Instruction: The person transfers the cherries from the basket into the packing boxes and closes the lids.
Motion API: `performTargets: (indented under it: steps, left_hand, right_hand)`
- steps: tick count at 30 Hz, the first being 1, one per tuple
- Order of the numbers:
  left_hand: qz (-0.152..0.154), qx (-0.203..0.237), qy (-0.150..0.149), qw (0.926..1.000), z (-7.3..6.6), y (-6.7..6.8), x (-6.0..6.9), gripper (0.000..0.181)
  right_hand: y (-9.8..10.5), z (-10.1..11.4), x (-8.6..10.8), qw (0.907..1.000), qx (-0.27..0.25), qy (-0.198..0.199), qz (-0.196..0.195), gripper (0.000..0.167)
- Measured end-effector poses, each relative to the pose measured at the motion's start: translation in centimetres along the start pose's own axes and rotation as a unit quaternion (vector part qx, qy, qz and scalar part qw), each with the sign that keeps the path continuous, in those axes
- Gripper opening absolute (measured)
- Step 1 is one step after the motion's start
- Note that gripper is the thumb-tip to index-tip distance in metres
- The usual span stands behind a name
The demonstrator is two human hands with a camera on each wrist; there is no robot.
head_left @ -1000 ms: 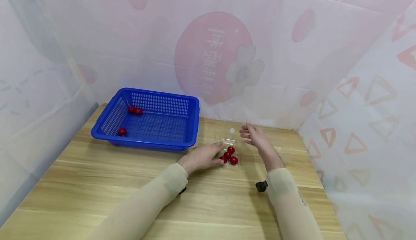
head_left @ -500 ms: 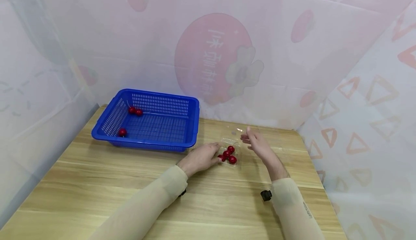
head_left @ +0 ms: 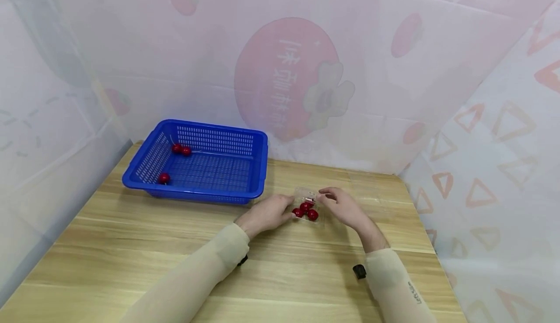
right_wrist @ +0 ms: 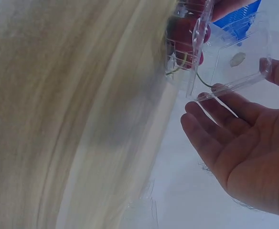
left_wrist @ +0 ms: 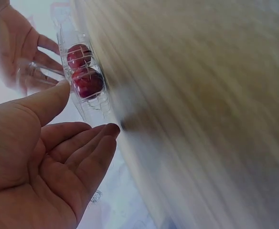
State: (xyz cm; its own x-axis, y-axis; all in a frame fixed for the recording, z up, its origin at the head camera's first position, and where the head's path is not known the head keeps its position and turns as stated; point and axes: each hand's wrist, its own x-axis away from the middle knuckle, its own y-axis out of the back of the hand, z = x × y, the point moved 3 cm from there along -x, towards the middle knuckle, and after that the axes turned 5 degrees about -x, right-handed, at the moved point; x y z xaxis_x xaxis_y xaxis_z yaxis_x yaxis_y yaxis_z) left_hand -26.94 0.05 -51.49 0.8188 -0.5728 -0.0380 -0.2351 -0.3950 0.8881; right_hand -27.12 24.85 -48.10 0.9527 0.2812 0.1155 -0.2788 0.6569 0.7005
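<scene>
Table (head_left: pixel 271 279) stretches near, edge far | box (left_wrist: pixel 95 105), lid (right_wrist: pixel 235 71) tilted, long axis unclear | left hand (head_left: pixel 266 214): fingers together | right hand (head_left: pixel 344 210): pinching lid

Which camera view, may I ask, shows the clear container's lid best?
The right wrist view: the lid appears large, its edges and pale patch distinct. The head view shows it small and faint; the left wrist view, a blurred outline.

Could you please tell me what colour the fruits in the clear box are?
The fruits are glossy red, showing best in the head view.
</scene>
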Motion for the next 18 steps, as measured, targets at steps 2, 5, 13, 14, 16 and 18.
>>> performTargets:
  steps: [2, 5, 13, 14, 16, 18]
  left_hand:
    - [0.001, 0.003, -0.009, 1.0000, 0.5, -0.1, 0.0, 0.015]
    - [-0.012, -0.007, -0.021, 0.9997, 2.1, -1.3, -0.6, 0.014]
    - [0.003, 0.042, 0.023, 0.9988, 0.5, 0.9, 0.5, 0.009]
    - [0.004, 0.052, 0.030, 0.9982, 0.4, 1.0, 0.6, 0.010]
    - [0.007, 0.076, 0.045, 0.9961, 0.5, 0.7, 0.3, 0.014]
    - [0.005, 0.097, 0.051, 0.9940, 1.0, 0.3, 0.0, 0.015]
  right_hand:
    - [-0.3, 0.1, 0.1, 0.9999, 0.010, 0.014, 0.002, 0.058]
    - [-0.8, 0.1, 0.2, 0.9994, 0.021, 0.026, 0.010, 0.062]
    - [-1.5, 0.3, 0.5, 0.9983, 0.047, 0.018, 0.030, 0.073]
    - [-1.6, 0.3, 0.5, 0.9982, 0.048, 0.018, 0.030, 0.073]
    - [-1.6, 0.4, 0.5, 0.9980, 0.050, 0.023, 0.031, 0.073]
    - [-1.7, 0.4, 0.5, 0.9979, 0.051, 0.025, 0.031, 0.073]
